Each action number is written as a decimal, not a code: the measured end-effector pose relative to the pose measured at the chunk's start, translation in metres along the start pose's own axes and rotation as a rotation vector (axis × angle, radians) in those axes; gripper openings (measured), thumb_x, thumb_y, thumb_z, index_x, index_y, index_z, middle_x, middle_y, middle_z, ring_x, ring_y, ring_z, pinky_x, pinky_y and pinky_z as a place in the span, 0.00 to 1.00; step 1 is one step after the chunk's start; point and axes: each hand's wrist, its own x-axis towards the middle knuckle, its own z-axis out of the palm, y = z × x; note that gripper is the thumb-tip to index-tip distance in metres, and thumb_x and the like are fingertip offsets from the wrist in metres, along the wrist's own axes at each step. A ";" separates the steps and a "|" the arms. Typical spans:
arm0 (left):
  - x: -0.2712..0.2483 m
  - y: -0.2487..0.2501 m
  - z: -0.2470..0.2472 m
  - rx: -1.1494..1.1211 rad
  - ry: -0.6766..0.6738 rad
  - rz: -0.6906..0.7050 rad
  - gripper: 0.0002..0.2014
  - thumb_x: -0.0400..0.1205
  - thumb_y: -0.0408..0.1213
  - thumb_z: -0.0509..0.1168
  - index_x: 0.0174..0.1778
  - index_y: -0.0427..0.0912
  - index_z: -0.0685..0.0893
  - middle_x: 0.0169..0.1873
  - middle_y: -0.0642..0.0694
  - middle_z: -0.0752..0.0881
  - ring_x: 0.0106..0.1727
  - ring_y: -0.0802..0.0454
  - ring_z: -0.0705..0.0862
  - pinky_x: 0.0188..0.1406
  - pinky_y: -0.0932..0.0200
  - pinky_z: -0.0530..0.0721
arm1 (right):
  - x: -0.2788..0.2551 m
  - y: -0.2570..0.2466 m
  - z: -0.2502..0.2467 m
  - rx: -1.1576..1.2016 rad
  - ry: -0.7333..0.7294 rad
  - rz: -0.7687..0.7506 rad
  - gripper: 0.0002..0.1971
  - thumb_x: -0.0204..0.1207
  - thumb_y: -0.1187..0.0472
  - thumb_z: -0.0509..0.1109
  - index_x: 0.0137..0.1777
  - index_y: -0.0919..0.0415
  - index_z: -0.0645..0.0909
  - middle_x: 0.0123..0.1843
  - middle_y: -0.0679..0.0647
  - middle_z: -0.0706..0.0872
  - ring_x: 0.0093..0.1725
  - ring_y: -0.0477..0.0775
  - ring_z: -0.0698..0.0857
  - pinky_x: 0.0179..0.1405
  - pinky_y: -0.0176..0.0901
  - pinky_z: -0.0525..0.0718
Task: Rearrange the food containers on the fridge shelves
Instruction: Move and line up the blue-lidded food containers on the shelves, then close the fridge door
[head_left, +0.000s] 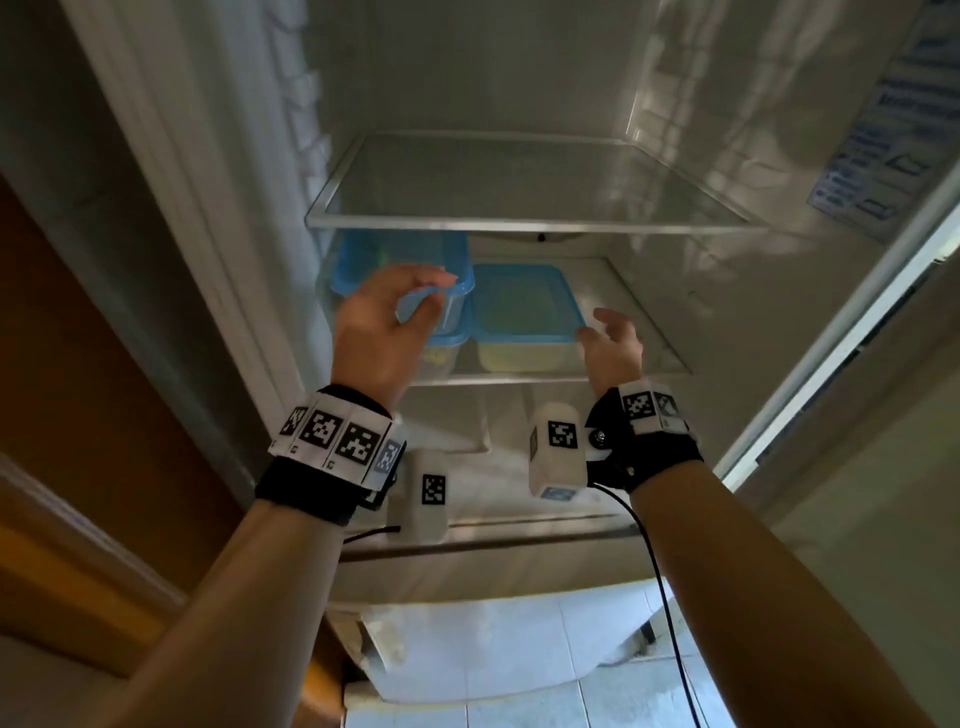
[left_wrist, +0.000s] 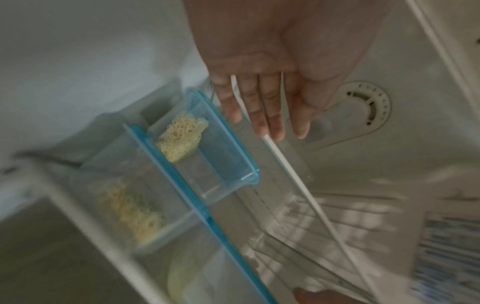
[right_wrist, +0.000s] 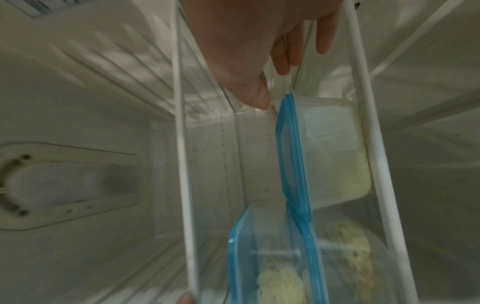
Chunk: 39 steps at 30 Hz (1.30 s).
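Two hands reach in, both loose and holding nothing; left hand (head_left: 382, 317) before the stacked boxes (head_left: 402, 260); right hand (head_left: 610, 345) beside the single box (head_left: 524, 317); all three on the lower shelf (head_left: 644, 332).

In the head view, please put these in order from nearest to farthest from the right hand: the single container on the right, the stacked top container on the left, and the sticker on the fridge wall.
1. The single container, just left of the right hand, on the lower shelf.
2. The stacked top container, farther left, by the left hand.
3. The sticker, high on the right wall.
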 end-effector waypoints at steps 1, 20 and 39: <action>-0.010 0.004 -0.002 -0.090 -0.031 -0.070 0.07 0.75 0.31 0.66 0.40 0.49 0.86 0.41 0.58 0.89 0.46 0.66 0.84 0.53 0.72 0.80 | -0.013 0.002 -0.002 0.086 -0.017 -0.043 0.17 0.70 0.65 0.64 0.59 0.59 0.79 0.59 0.59 0.77 0.52 0.54 0.80 0.51 0.37 0.80; -0.242 0.126 0.084 -0.380 -0.792 -0.292 0.10 0.80 0.27 0.60 0.47 0.45 0.84 0.27 0.63 0.90 0.29 0.70 0.84 0.32 0.78 0.78 | -0.280 0.081 -0.231 0.179 0.375 -0.112 0.15 0.70 0.75 0.61 0.39 0.52 0.79 0.43 0.56 0.85 0.38 0.42 0.81 0.45 0.42 0.78; -0.479 0.278 0.190 -0.453 -0.900 -0.361 0.21 0.81 0.47 0.48 0.68 0.52 0.73 0.69 0.48 0.79 0.69 0.53 0.76 0.63 0.56 0.73 | -0.465 0.114 -0.463 0.123 0.344 -0.239 0.12 0.62 0.68 0.61 0.36 0.51 0.81 0.33 0.46 0.86 0.31 0.39 0.82 0.30 0.31 0.80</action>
